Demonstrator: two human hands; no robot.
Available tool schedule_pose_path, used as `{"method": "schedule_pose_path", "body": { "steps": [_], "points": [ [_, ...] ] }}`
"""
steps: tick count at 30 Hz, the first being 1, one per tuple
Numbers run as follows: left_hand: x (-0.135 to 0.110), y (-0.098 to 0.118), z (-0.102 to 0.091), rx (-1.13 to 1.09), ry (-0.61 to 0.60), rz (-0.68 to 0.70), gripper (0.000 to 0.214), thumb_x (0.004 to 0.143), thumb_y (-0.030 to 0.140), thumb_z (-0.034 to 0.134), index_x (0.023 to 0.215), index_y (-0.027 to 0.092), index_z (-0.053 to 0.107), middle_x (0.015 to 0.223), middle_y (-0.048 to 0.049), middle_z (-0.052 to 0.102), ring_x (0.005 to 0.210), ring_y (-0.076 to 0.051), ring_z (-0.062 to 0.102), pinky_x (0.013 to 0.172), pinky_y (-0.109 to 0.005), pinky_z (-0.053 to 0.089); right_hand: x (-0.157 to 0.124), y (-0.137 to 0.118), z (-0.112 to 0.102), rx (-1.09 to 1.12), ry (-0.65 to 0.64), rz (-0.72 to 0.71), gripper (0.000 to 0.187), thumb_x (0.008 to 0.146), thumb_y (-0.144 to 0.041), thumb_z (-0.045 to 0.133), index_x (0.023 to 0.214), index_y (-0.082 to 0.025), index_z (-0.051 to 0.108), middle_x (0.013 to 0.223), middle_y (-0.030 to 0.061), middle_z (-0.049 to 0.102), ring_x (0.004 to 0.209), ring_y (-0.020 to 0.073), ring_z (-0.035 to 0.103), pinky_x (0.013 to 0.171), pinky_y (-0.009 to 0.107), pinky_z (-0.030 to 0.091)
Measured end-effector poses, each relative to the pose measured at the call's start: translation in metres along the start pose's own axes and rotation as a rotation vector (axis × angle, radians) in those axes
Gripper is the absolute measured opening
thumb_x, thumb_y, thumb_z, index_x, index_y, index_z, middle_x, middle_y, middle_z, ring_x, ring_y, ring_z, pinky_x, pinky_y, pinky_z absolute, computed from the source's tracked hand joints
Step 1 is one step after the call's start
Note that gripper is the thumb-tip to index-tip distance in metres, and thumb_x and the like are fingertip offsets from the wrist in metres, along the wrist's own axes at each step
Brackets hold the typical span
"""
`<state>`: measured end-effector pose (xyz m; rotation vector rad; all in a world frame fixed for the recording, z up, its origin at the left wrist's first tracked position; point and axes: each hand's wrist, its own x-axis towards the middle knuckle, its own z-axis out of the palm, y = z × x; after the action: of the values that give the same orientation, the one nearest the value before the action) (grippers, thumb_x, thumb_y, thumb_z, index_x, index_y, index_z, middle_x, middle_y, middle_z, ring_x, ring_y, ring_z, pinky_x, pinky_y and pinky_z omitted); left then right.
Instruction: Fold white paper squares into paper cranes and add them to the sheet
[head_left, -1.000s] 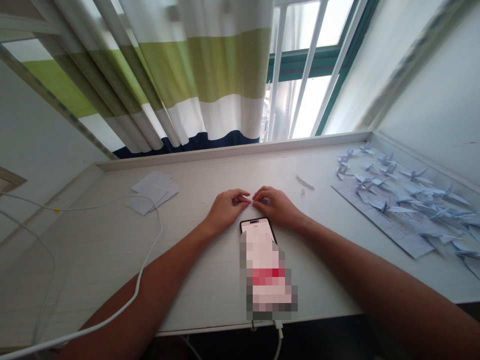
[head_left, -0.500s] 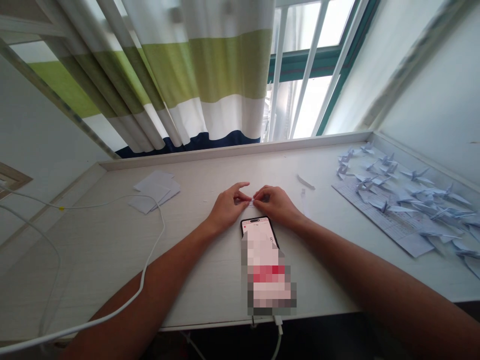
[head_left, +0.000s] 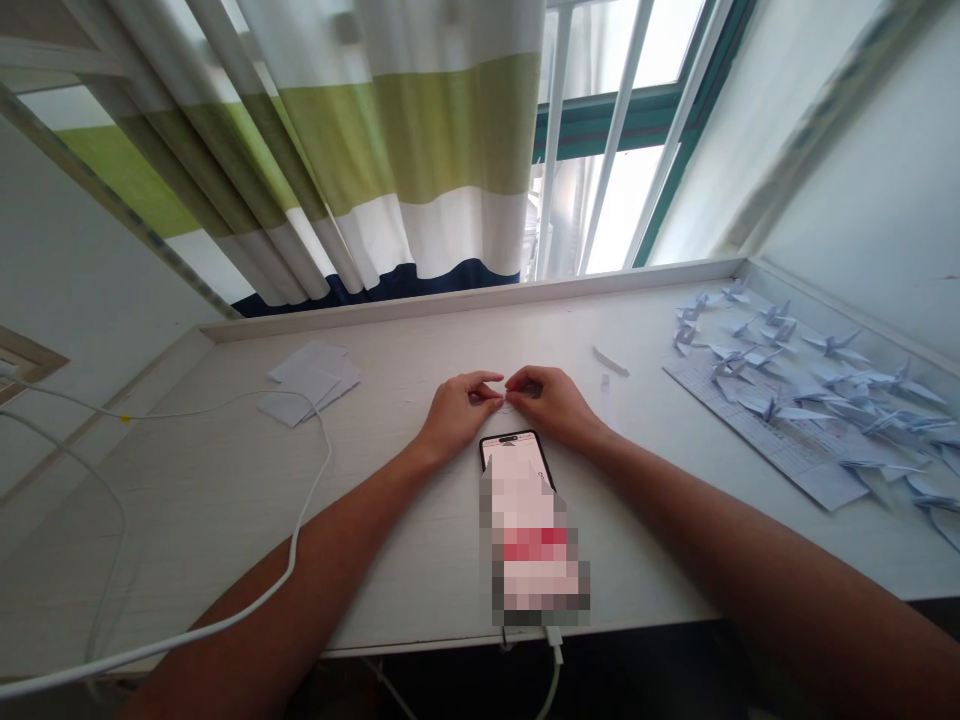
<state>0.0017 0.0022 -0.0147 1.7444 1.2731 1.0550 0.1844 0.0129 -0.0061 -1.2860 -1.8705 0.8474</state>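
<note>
Just beyond the phone, my left hand (head_left: 463, 412) and my right hand (head_left: 551, 402) meet with fingertips almost touching. Both are closed in a pinch on a small piece of white paper (head_left: 506, 407), mostly hidden by the fingers. Its folds are too small to make out. Below the hands lies a phone (head_left: 517, 452) with a lit pinkish screen, largely pixelated. Two narrow paper strips (head_left: 611, 361) rest on the desk to the right of my right hand.
Folded paper cranes (head_left: 832, 345) crowd the desk's right side, several on a printed sheet (head_left: 810, 470). White paper squares (head_left: 311, 380) lie at left. A white cable (head_left: 307, 510) loops over my left forearm; another plug (head_left: 553, 637) joins the phone. A raised rim (head_left: 450, 301) borders the desk.
The left index finger has come down from its raised position towards the right hand's fingertips. My right fingers have shifted slightly, still pinched. The view has moved a little.
</note>
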Motion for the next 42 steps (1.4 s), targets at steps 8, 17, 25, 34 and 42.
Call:
{"method": "schedule_pose_path", "body": {
  "steps": [8,17,25,34,42],
  "points": [
    [0.0,-0.001,0.002,0.023,0.028,0.017,0.029,0.08,0.018,0.074,0.109,0.018,0.076,0.088,-0.0049,0.079,0.082,-0.019,0.074,0.086,-0.034,0.058,-0.001,0.012,0.004,-0.306,0.016,-0.173,0.018,0.091,-0.022,0.065,0.099,-0.022,0.081,0.11,0.0097,0.07,0.105,0.0265,0.063,0.094,0.041,0.052],
    [0.0,-0.004,-0.003,0.126,0.018,0.11,0.024,0.083,0.019,0.072,0.106,0.023,0.076,0.092,-0.0043,0.075,0.086,-0.018,0.073,0.088,-0.034,0.059,-0.003,0.009,-0.015,-0.416,-0.12,-0.307,0.023,0.096,-0.028,0.058,0.108,-0.023,0.078,0.118,0.0091,0.072,0.113,0.0281,0.063,0.1,0.045,0.051],
    [-0.001,-0.004,-0.006,0.259,-0.004,0.2,0.019,0.088,0.022,0.068,0.106,0.022,0.073,0.098,-0.0057,0.074,0.09,-0.019,0.07,0.087,-0.034,0.057,-0.001,0.005,-0.023,-0.436,-0.236,-0.383,0.031,0.096,-0.035,0.059,0.123,-0.026,0.072,0.13,0.0094,0.068,0.121,0.0288,0.061,0.105,0.049,0.048],
    [-0.007,0.001,-0.022,0.313,-0.163,0.26,0.026,0.086,0.026,0.07,0.111,0.021,0.071,0.109,-0.0077,0.073,0.103,-0.022,0.066,0.095,-0.037,0.052,0.0,0.008,-0.029,-0.396,-0.227,-0.387,0.026,0.094,-0.034,0.063,0.116,-0.025,0.075,0.124,0.0089,0.072,0.117,0.0286,0.063,0.101,0.048,0.049],
    [0.0,-0.002,-0.017,0.324,-0.111,0.308,0.022,0.097,0.029,0.055,0.107,0.021,0.073,0.102,-0.0077,0.074,0.097,-0.021,0.067,0.091,-0.035,0.052,0.001,0.006,-0.029,-0.302,-0.192,-0.389,0.029,0.094,-0.034,0.064,0.119,-0.023,0.072,0.118,0.0103,0.072,0.111,0.0261,0.066,0.099,0.043,0.051]
  ]
}}
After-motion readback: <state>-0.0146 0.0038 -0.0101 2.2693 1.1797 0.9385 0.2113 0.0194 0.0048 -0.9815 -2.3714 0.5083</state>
